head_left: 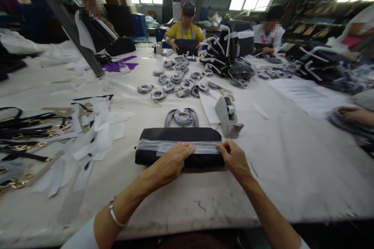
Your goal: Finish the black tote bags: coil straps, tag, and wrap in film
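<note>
A black handbag [178,134] lies in front of me on the white table. A whitish, see-through wrapping strip [206,148] runs lengthwise across it. My left hand [175,159] rests on the strip and the bag with its fingers stretched out. At the bag's right end, my right hand [236,160] pinches the end of the strip between thumb and fingers. Just behind the bag lies a coiled strap in grey wrapping [182,117]. A grey tape dispenser [228,116] stands behind and to the right, near my right hand.
Wrapped strap coils [177,78] are scattered farther back, beside a pile of black bags [223,52]. At left lie black straps with gold clasps [26,146] and loose white paper strips [96,136]. A metal post [73,27] slants at left. Several co-workers surround the table [292,179].
</note>
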`<act>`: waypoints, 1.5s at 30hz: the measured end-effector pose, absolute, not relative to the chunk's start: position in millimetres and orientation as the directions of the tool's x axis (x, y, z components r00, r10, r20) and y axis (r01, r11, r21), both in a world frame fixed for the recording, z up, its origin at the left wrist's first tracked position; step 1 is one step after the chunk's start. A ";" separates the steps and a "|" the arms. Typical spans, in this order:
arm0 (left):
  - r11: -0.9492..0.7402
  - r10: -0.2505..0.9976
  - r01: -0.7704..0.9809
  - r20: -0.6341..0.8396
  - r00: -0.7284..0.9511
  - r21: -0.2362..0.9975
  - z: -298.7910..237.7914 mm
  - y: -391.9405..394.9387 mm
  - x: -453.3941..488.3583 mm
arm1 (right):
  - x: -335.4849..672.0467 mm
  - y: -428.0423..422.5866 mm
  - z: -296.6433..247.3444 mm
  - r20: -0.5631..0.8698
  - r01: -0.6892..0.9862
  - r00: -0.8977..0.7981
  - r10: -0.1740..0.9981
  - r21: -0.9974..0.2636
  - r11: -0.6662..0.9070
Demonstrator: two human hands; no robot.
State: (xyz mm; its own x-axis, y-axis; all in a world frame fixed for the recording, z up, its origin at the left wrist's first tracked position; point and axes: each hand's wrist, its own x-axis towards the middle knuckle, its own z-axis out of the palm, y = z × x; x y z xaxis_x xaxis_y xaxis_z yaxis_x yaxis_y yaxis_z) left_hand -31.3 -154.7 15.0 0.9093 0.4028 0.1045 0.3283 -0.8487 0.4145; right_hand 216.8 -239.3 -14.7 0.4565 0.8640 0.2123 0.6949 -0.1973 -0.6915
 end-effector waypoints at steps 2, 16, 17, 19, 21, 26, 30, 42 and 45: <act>-0.825 0.412 0.355 0.039 0.910 0.439 23.4 -160.3 -23.9 | 220.1 -236.9 -14.0 0.170 0.661 0.473 0.865 -0.717 -0.221; -0.840 0.540 0.531 0.094 0.836 0.109 -16.0 -192.1 46.4 | 269.2 -237.7 -15.1 -0.119 0.095 0.636 0.762 -0.968 -0.230; -0.841 0.540 0.530 0.102 0.836 0.106 -16.3 -191.9 45.6 | 279.9 -236.1 -10.6 -0.082 0.121 0.684 0.725 -0.967 -0.223; -0.841 0.542 0.534 0.113 0.833 0.091 -16.8 -191.9 44.5 | 301.4 -228.7 -1.4 -0.018 0.177 0.743 0.669 -0.959 -0.223; -0.840 0.542 0.538 0.113 0.832 0.073 -17.5 -192.3 44.3 | 319.1 -216.0 5.4 0.007 0.226 0.747 0.665 -0.943 -0.244; -0.844 0.537 0.534 0.108 0.837 0.053 -20.0 -192.4 44.4 | 336.4 -176.0 5.6 -0.066 0.239 0.681 0.729 -0.921 -0.307; -0.848 0.529 0.529 0.128 0.839 0.043 -21.6 -192.1 43.7 | 329.8 -154.9 6.6 -0.078 0.190 0.671 0.737 -0.943 -0.272; -0.850 0.527 0.523 0.130 0.840 0.067 -20.3 -193.3 44.4 | 307.6 -208.2 4.4 -0.074 0.086 0.737 0.672 -0.976 -0.202; -0.848 0.530 0.526 0.146 0.835 0.070 -20.6 -194.2 44.1 | 299.8 -227.0 -13.2 -0.118 0.097 0.722 0.682 -0.958 -0.268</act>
